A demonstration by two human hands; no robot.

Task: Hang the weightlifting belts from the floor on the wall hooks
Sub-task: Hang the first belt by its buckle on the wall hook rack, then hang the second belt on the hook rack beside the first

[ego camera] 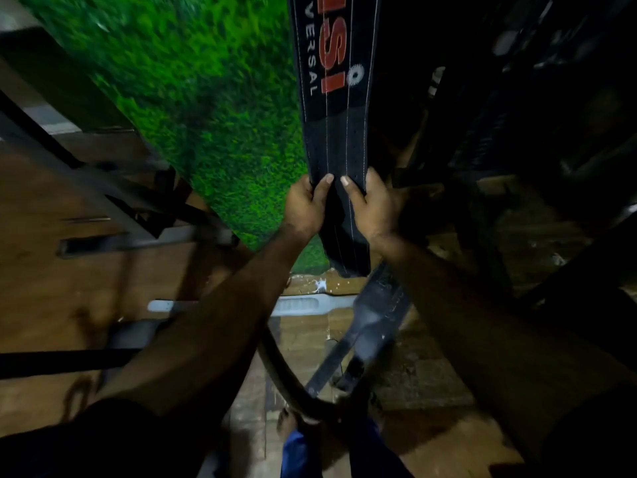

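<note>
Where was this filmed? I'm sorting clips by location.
Probably a gym. Both hands, left hand and right hand, grip a black weightlifting belt hanging by a green turf-covered wall. Another belt lies on the wooden floor, with metal equipment frames nearby.

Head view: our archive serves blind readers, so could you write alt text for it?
Both hands, left hand and right hand, grip a black weightlifting belt hanging upright beside a green turf wall panel. Another belt lies on the wooden floor below.
</note>
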